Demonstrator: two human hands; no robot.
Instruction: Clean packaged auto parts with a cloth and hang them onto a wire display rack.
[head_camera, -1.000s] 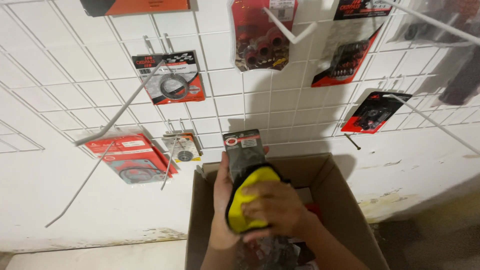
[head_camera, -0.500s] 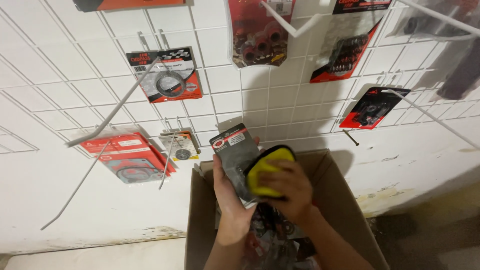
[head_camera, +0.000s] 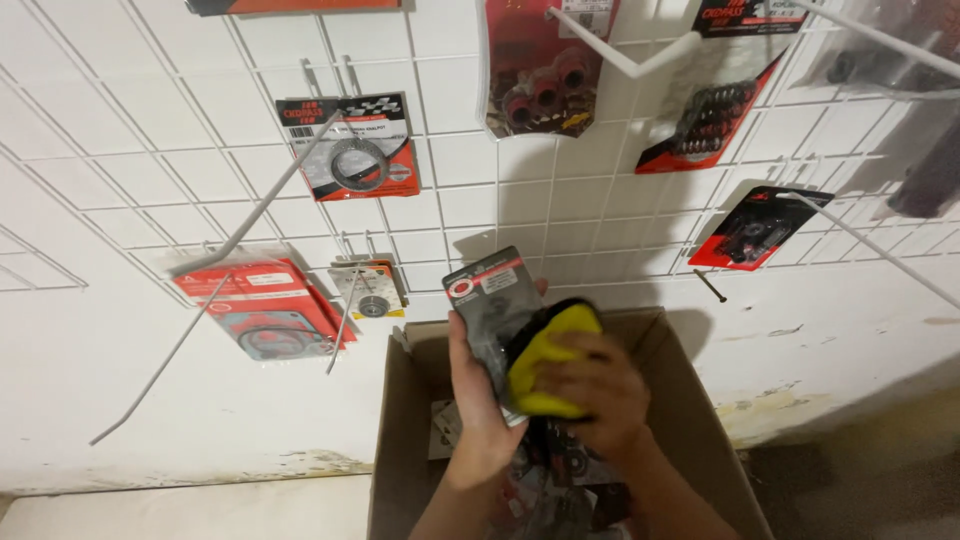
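We count two hands at lower centre, one packet and one cloth between them. Our left hand (head_camera: 478, 400) grips the packet (head_camera: 492, 320), a flat carded blister pack with a red-and-grey top, tilted a little left, held upright just above the box (head_camera: 690, 400). Our right hand (head_camera: 590, 392) is clenched on the cloth (head_camera: 548, 352), a soft yellow pad with a dark edge, pressed against the packet's right face. So the packet sits between the two hands, touching both the left palm and the cloth. One open cardboard box fills the bottom centre, more packs lying inside it. Behind, one white wire grid (head_camera: 130, 150) covers the wall, and we count seven hanging packs, mostly red card with clear plastic, plus several long white hooks (head_camera: 600, 50) jutting out bare.
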